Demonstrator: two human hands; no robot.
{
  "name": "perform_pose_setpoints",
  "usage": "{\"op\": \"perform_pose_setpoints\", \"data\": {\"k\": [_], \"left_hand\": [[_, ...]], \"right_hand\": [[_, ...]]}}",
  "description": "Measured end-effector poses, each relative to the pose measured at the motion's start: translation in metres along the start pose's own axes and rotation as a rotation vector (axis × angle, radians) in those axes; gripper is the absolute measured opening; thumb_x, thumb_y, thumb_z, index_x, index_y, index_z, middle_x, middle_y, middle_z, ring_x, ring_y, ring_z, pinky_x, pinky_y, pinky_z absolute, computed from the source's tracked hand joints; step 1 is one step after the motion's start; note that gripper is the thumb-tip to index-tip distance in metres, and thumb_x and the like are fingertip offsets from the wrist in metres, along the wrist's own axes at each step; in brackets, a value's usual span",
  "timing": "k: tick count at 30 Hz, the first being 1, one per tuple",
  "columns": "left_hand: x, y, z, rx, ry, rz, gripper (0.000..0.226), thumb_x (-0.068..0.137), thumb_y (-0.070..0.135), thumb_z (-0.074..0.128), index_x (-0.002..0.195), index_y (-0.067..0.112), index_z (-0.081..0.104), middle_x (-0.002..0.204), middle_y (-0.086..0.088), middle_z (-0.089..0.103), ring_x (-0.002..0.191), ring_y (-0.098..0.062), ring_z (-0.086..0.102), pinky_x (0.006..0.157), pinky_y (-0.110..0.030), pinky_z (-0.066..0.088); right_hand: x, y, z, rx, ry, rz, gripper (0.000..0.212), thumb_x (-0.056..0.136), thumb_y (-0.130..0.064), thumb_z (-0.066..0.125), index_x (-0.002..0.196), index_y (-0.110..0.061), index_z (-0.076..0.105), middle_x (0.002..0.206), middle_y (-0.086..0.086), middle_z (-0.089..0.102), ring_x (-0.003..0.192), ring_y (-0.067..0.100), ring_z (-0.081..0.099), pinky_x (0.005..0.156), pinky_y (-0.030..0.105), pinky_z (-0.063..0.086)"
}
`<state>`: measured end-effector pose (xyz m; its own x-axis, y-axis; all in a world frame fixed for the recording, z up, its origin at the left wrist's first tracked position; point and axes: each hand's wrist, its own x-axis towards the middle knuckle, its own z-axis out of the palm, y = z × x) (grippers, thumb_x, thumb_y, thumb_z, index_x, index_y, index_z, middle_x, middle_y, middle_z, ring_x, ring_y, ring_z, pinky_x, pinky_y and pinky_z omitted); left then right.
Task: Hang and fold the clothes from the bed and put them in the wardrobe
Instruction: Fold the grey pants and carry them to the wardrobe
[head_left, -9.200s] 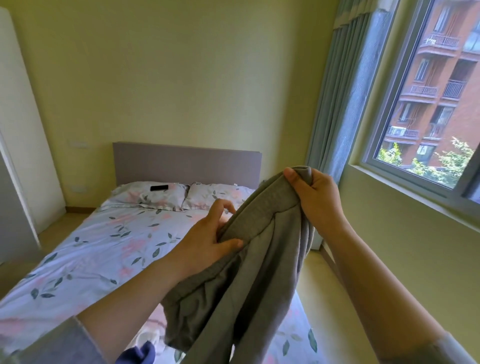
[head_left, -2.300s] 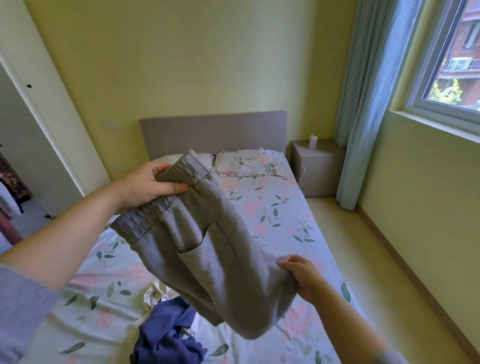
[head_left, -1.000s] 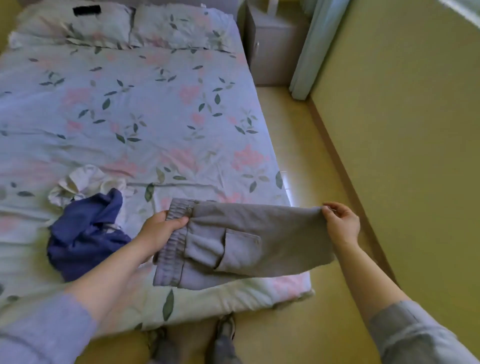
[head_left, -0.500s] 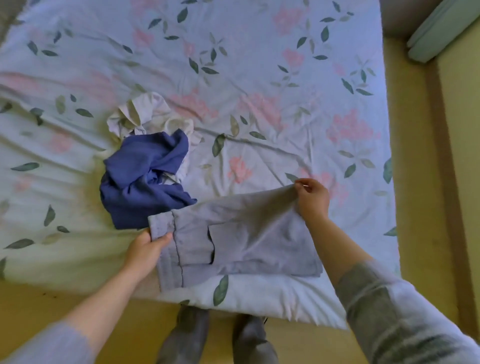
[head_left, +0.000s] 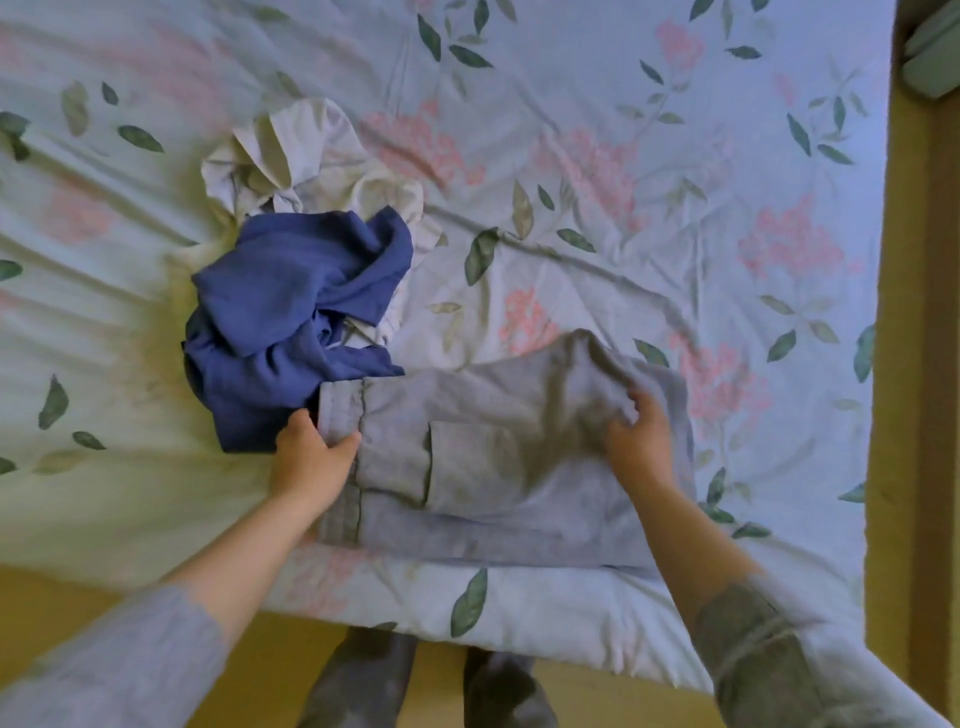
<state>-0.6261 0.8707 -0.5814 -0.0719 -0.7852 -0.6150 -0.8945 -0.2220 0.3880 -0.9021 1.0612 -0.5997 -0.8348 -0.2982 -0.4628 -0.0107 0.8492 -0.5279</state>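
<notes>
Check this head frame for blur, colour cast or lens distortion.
Head view: right hand smeared by motion on the grey trousers; left hand sharper; yellowish cast across the bed sheet lower left; wide-angle bowing at the bed's near edge.

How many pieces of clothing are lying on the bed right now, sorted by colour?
Grey: 1, the grey trousers, folded near the bed's foot edge, with the left hand at the waistband and the right hand on the other end.
Blue: 1, the crumpled blue garment.
White: 1, the crumpled white garment, partly under the blue one.
Total: 3
</notes>
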Motion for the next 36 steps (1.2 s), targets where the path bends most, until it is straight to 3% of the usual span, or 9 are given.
{"op": "perform_pose_setpoints", "data": {"k": [5,8,13,18,23,30,32,34,36], "left_hand": [[-0.023,0.006,0.01,0.224,0.099,0.278,0.074,0.079,0.018,0.074,0.14,-0.002,0.037,0.138,-0.025,0.036,0.125,-0.042,0.036,0.106,-0.046,0.032],[-0.026,0.015,0.015,0.361,0.137,0.372,0.066,0.076,0.016,0.077,0.132,-0.003,0.048,0.143,-0.025,0.034,0.128,-0.046,0.032,0.109,-0.047,0.025],[-0.033,0.039,0.046,0.411,-0.109,0.504,0.054,0.089,0.023,0.063,0.137,0.005,0.046,0.146,-0.014,0.038,0.133,-0.032,0.035,0.11,-0.037,0.028],[-0.043,0.068,0.091,0.36,-0.335,0.641,0.052,0.09,0.019,0.063,0.138,0.006,0.048,0.143,-0.011,0.042,0.13,-0.027,0.044,0.108,-0.029,0.03],[-0.053,0.076,0.125,0.575,-0.45,0.702,0.063,0.094,0.038,0.056,0.15,0.023,0.032,0.161,-0.004,0.016,0.145,-0.025,0.019,0.116,-0.026,0.012],[-0.057,0.071,0.139,0.672,-0.507,0.663,0.065,0.096,0.039,0.052,0.153,0.029,0.023,0.163,0.003,-0.002,0.149,-0.022,-0.003,0.122,-0.033,0.006],[-0.062,0.072,0.142,0.591,-0.476,0.695,0.059,0.095,0.033,0.054,0.15,0.024,0.033,0.162,0.001,0.01,0.149,-0.022,0.007,0.121,-0.031,0.011],[-0.065,0.07,0.141,0.489,-0.421,0.709,0.05,0.093,0.023,0.057,0.142,0.019,0.047,0.157,-0.002,0.028,0.143,-0.022,0.026,0.117,-0.028,0.02],[-0.066,0.064,0.134,0.424,-0.37,0.704,0.045,0.089,0.017,0.061,0.133,0.014,0.057,0.148,-0.003,0.042,0.134,-0.022,0.041,0.111,-0.026,0.027]], "right_hand": [[-0.019,0.043,-0.007,-0.176,0.01,0.193,0.043,0.094,-0.007,0.051,0.136,-0.001,0.047,0.126,0.024,0.056,0.099,0.036,0.057,0.078,0.04,0.049],[-0.034,0.063,-0.013,-0.199,-0.027,0.316,0.044,0.092,-0.008,0.053,0.134,0.002,0.045,0.13,0.028,0.053,0.117,0.042,0.053,0.093,0.044,0.043],[-0.048,0.086,-0.021,-0.24,-0.094,0.397,0.034,0.094,-0.019,0.056,0.123,-0.001,0.052,0.118,0.022,0.058,0.105,0.039,0.057,0.077,0.037,0.043],[-0.046,0.106,-0.032,-0.261,-0.152,0.385,0.021,0.093,-0.029,0.061,0.087,-0.011,0.052,0.085,0.007,0.061,0.077,0.025,0.057,0.06,0.032,0.04],[-0.051,0.128,-0.049,-0.216,-0.08,0.333,0.027,0.088,-0.018,0.058,0.069,-0.014,0.04,0.065,0.004,0.047,0.057,0.019,0.042,0.05,0.032,0.028],[-0.06,0.144,-0.058,-0.198,-0.161,0.43,0.02,0.087,-0.015,0.063,0.095,-0.011,0.046,0.091,0.009,0.059,0.076,0.026,0.054,0.062,0.035,0.04],[-0.056,0.141,-0.06,-0.234,-0.112,0.398,0.049,0.084,-0.022,0.071,0.124,-0.01,0.046,0.117,0.014,0.057,0.103,0.033,0.056,0.076,0.037,0.045],[-0.056,0.131,-0.059,-0.298,0.043,0.196,0.061,0.082,-0.018,0.071,0.136,-0.008,0.044,0.128,0.015,0.05,0.116,0.035,0.049,0.091,0.04,0.043],[-0.056,0.115,-0.053,-0.321,0.083,-0.108,0.053,0.082,-0.007,0.065,0.133,-0.01,0.05,0.126,0.012,0.052,0.112,0.031,0.052,0.089,0.038,0.045]]}}
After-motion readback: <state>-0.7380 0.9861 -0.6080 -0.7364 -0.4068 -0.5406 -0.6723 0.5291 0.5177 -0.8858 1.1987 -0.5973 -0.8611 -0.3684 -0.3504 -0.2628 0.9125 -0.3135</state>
